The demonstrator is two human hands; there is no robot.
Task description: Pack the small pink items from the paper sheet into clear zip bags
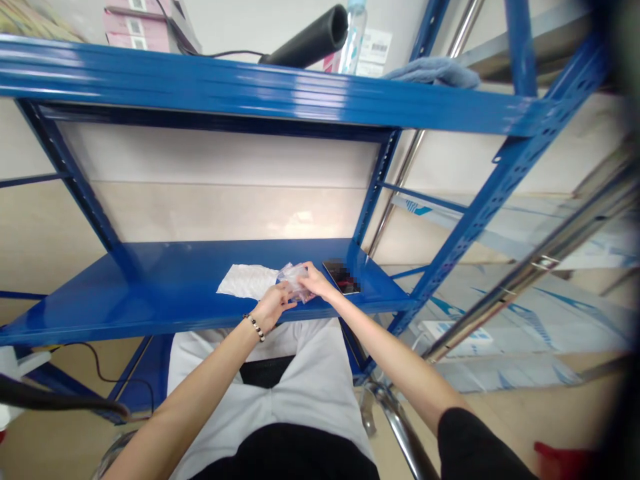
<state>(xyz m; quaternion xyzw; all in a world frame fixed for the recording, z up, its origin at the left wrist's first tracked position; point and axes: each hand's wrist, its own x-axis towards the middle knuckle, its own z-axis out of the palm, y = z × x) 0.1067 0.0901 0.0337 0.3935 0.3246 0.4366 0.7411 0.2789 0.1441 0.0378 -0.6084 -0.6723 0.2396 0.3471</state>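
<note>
A crumpled clear plastic bag [294, 276] with bluish-purple edges is between my two hands, just over the blue shelf. What it contains, if anything, is too small to make out. My left hand [273, 305], with a beaded bracelet at the wrist, grips the bag's near left side with bent fingers. From the right, my right hand [315, 281] closes its fingers on the bag's upper right edge. A crinkled white sheet [246, 282] lies flat just left of the bag. To the right of my right hand is a dark phone [342, 276], its screen blurred.
The blue metal shelf [165, 280] spans in front of my lap, with an upper shelf beam [200, 87] overhead. Up there are pink boxes [143, 30], a black tube [310, 40], a bottle [353, 37] and a blue cloth [435, 71]. A metal-pole rack [520, 287] stands right.
</note>
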